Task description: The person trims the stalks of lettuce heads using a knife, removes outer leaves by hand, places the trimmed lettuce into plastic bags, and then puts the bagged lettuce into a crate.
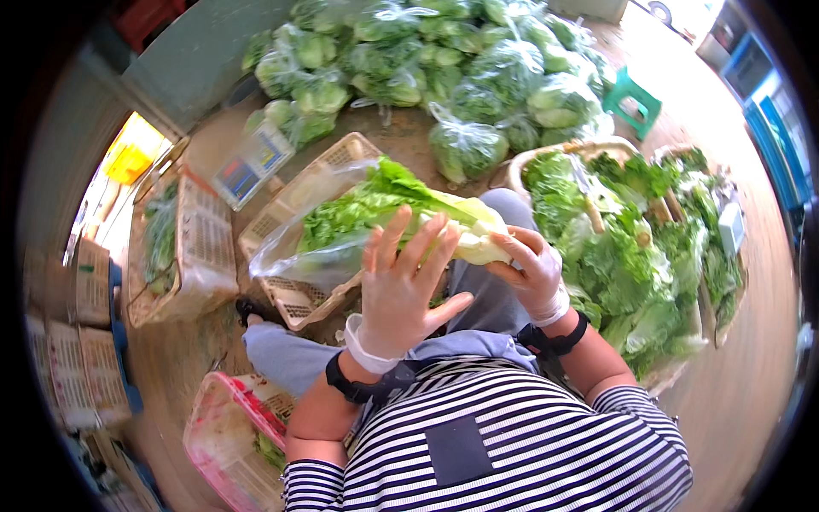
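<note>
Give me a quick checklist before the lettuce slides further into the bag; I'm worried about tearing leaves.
1. Right hand grips the lettuce head at its pale base: ok.
2. Left hand open, fingers spread by the clear plastic bag: ok.
3. Bag mouth held fully open: cannot tell.
4. Leafy tips already inside the bag: ok.
5. Beige crate lies beneath to catch a drop: ok.
6. Gloves on both hands: ok.

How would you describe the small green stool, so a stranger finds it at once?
Start at the big pile of bagged greens at the top. At its right edge, on the brown floor, stands the stool. It is the only green thing there made of hard plastic, with legs.
</note>
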`<control>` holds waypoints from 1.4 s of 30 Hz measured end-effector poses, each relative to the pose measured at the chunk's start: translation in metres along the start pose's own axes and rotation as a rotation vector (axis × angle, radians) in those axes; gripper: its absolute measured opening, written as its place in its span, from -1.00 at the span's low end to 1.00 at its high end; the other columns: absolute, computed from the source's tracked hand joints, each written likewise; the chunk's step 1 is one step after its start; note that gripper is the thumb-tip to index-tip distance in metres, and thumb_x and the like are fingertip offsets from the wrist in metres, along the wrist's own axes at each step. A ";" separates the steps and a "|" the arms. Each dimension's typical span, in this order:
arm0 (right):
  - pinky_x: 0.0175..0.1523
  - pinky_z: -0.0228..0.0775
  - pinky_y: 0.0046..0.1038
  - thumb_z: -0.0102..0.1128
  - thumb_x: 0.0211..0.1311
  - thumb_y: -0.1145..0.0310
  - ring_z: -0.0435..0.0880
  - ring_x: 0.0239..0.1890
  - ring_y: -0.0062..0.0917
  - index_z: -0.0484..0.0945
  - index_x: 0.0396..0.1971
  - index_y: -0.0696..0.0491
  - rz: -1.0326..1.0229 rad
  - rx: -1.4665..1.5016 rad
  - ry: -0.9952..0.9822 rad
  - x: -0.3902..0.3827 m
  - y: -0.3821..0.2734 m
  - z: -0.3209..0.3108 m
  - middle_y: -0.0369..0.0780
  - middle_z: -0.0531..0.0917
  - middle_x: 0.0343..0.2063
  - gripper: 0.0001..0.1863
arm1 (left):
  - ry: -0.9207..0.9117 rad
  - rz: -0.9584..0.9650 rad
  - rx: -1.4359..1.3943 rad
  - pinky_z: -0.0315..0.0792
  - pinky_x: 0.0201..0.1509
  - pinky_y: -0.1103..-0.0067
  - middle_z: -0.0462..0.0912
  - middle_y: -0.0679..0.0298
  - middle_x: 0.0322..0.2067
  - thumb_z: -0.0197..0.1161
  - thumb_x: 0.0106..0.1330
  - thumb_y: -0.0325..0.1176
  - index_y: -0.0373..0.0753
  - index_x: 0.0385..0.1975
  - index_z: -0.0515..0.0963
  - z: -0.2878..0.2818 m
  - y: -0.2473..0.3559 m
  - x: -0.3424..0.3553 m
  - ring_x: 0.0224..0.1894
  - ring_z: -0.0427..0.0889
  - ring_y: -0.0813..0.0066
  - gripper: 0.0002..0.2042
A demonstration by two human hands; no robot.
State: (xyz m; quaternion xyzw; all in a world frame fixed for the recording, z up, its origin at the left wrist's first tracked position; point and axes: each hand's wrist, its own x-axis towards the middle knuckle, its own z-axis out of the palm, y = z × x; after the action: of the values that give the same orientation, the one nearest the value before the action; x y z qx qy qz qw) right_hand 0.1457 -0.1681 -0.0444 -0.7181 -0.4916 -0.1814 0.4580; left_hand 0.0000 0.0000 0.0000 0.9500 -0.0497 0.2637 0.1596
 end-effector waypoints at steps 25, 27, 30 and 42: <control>-0.54 0.31 -0.56 0.17 0.22 0.26 0.41 -0.67 -0.65 0.50 -0.12 0.07 0.778 0.022 0.063 -0.043 0.098 -0.133 -0.23 0.53 -0.62 -0.72 | -0.525 -0.779 -1.340 0.46 -0.10 0.59 0.60 0.31 -0.22 0.41 0.04 -0.38 -0.31 -0.02 0.45 0.096 0.032 0.099 -0.23 0.58 0.56 -0.52; -0.50 0.38 -0.46 0.25 0.12 0.31 0.55 -0.63 -0.46 0.53 -0.14 0.03 0.469 -0.029 -0.054 -0.037 0.061 -0.139 -0.18 0.57 -0.59 -0.71 | -0.484 -0.679 -1.209 0.46 -0.11 0.59 0.61 0.32 -0.25 0.41 0.05 -0.33 -0.32 -0.05 0.47 0.102 0.041 0.107 -0.26 0.58 0.59 -0.54; -0.42 0.45 -0.43 0.32 0.03 0.28 0.62 -0.50 -0.30 0.54 -0.18 0.02 0.381 -0.045 -0.149 -0.031 0.039 -0.145 -0.14 0.61 -0.49 -0.67 | -0.401 -0.442 -0.777 0.49 -0.16 0.53 0.66 0.11 -0.33 0.45 -0.05 -0.25 -0.31 -0.18 0.53 0.111 0.052 0.113 -0.29 0.66 0.35 -0.57; -0.42 0.45 -0.43 0.26 0.10 0.15 0.63 -0.50 -0.30 0.56 -0.19 -0.01 0.546 -0.160 -0.120 -0.056 0.040 -0.156 -0.14 0.60 -0.53 -0.69 | -0.294 -0.210 -0.541 0.51 -0.20 0.46 0.64 0.08 -0.32 0.45 -0.08 -0.21 -0.28 -0.19 0.54 0.118 0.083 0.122 -0.30 0.65 0.17 -0.55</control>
State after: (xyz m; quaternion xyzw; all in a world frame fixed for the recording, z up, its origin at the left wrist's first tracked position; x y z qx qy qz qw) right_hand 0.1849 -0.3322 -0.0232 -0.8672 -0.2902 -0.0470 0.4019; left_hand 0.1465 -0.1182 -0.0096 0.9011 -0.0420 0.0828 0.4236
